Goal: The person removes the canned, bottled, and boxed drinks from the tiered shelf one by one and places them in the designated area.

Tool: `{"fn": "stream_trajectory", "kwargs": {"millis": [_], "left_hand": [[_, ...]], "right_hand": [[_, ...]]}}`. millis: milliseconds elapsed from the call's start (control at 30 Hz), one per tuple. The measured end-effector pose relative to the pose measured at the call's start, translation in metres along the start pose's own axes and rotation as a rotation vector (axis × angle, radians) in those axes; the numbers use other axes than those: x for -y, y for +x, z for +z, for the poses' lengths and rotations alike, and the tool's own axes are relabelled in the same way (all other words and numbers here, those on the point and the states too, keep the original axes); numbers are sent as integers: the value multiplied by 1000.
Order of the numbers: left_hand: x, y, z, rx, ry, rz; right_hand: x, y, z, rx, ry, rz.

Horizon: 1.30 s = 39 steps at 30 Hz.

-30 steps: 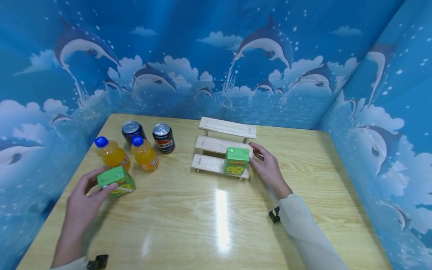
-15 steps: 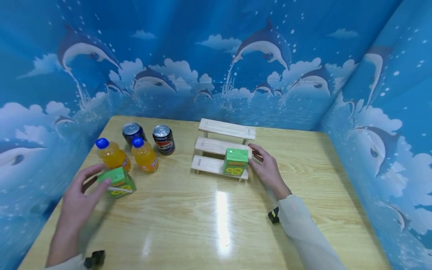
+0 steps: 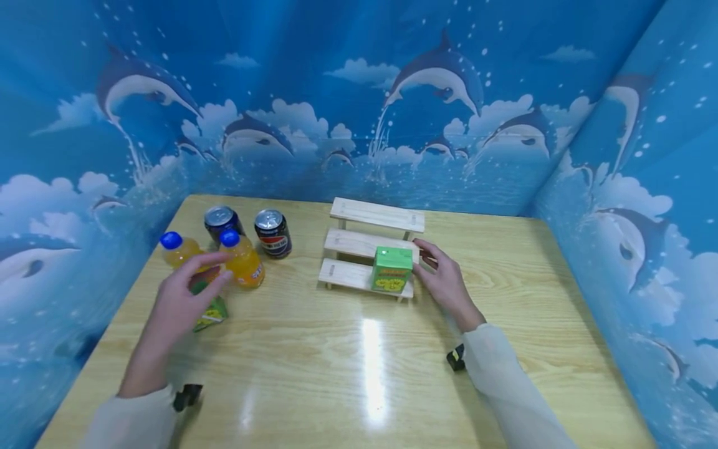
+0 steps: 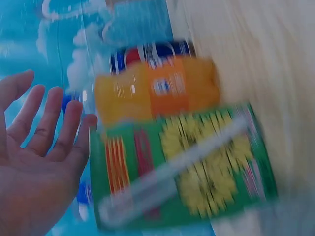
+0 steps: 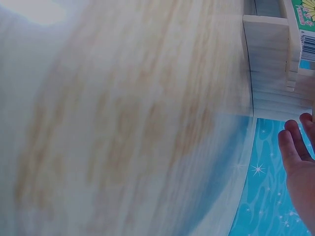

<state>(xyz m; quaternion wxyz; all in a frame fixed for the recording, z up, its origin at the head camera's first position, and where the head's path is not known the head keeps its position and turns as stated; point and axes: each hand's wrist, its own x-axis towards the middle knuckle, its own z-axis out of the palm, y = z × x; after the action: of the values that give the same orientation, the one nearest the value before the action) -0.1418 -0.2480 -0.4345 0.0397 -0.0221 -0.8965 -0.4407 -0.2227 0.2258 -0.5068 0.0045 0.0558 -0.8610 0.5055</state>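
My left hand hovers over a green drink carton and partly hides it in the head view. Its fingers are spread and hold nothing. The left wrist view shows that carton's flower print and straw, with an orange drink bottle behind. At the right end of a three-step wooden stand, my right hand holds the middle step's end between thumb and fingers. A second green carton stands upright on the lowest step, close to the right thumb.
Two orange drink bottles with blue caps stand at the left of the wooden table. Behind them are two dark soda cans. A blue dolphin-print curtain bounds the table at the back and sides.
My left hand has let go of the left carton and moved right and up, its fingertips now overlapping the nearer bottle. The right hand stays at the stand.
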Motion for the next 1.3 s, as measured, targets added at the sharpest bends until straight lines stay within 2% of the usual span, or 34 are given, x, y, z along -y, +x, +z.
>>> {"fn": "stream_trajectory", "kwargs": {"millis": [100,333,533,733,867,1033,1300], "left_hand": [[-12,13,14,56,-54,77],[-38,42,46,148,-79,121],[-56,65,76,293,-115,164],[-70,76,108,427,-197,204],[-79,80,128,484,-218,222],[-85,84,148,504,-232,219],[-92,85,172,537,-318,233]], "right_hand": [[0,0,0,-1,2,-1],[0,0,0,12,7,-6],[-1,1,0,3,-1,-9],[-1,1,1,4,-8,-11],[-1,1,1,1,-5,-12],[0,2,2,3,-4,-15],[-1,1,1,-12,-18,-18]]}}
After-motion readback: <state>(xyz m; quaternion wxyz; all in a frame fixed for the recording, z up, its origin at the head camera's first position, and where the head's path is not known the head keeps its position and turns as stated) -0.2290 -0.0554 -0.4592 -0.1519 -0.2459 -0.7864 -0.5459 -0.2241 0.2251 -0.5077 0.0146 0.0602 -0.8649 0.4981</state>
